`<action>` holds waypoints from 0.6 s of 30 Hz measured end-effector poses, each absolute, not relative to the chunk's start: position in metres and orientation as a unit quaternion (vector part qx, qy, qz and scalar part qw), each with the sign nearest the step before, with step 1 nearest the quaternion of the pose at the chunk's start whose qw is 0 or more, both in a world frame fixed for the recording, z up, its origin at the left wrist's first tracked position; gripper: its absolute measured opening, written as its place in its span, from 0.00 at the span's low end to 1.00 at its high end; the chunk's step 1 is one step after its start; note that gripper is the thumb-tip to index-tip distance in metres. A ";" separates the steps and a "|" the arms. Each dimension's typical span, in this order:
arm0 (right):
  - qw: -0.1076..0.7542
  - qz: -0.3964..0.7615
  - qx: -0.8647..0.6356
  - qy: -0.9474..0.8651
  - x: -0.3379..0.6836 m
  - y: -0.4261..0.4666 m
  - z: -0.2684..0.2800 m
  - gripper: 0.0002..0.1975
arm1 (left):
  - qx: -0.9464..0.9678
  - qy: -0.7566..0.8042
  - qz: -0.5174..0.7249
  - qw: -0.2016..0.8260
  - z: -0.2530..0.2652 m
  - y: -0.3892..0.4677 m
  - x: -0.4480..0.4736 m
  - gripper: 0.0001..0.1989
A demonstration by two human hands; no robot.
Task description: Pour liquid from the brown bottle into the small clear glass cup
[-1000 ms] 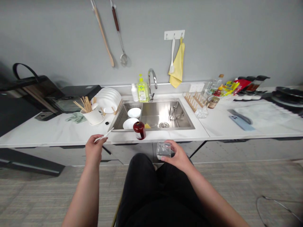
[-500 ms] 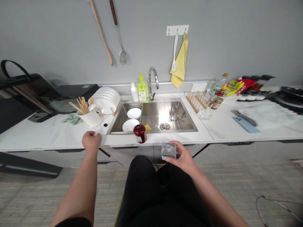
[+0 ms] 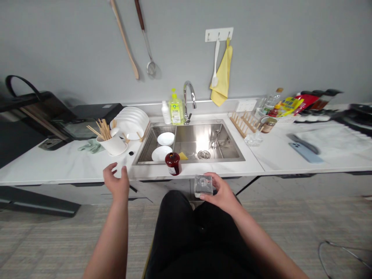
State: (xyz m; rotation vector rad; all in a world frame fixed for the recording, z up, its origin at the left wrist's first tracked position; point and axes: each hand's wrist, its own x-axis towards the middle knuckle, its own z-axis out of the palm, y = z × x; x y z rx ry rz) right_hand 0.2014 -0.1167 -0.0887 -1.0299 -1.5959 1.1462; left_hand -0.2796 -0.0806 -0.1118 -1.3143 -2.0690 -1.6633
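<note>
My right hand (image 3: 221, 195) grips a clear, square, glass-like block or container (image 3: 203, 185) by its right side, in front of the counter's edge. What it is exactly I cannot make out. My left hand (image 3: 116, 180) is at the front edge of the counter, fingers apart and nothing in them. Between the two hands, a dark red bottle (image 3: 173, 164) with a pale label stands on the counter at the sink's front rim. Behind it, two white bowls (image 3: 162, 153) sit in the left part of the sink (image 3: 200, 133), near a yellow sponge (image 3: 183, 155).
Left of the sink stand a white holder (image 3: 113, 146) with chopsticks and a rack of white plates (image 3: 132, 120). A tap (image 3: 188, 95) and green soap bottle (image 3: 176, 110) are behind. To the right are a wooden rack (image 3: 244, 123), a jar (image 3: 269, 125) and a phone (image 3: 305, 152).
My left hand has opened from a closed shape and shifted to the right. My right hand has carried the clear block slightly left.
</note>
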 end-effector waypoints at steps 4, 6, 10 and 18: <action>0.433 0.488 -0.376 -0.657 0.183 -0.118 -0.076 0.37 | -0.557 -0.533 -0.623 -0.131 -0.110 -0.126 -0.183 0.27; 0.432 0.503 -0.347 -0.663 0.171 -0.118 -0.069 0.37 | -0.616 -0.460 -0.580 -0.270 -0.109 -0.145 -0.143 0.37; 0.448 0.502 -0.285 -0.682 0.146 -0.117 -0.063 0.38 | -0.617 -0.429 -0.514 -0.414 -0.101 -0.167 -0.097 0.51; 0.425 0.489 -0.265 -0.714 0.114 -0.123 -0.058 0.43 | -0.553 -0.467 -0.525 -0.448 -0.076 -0.184 -0.096 0.39</action>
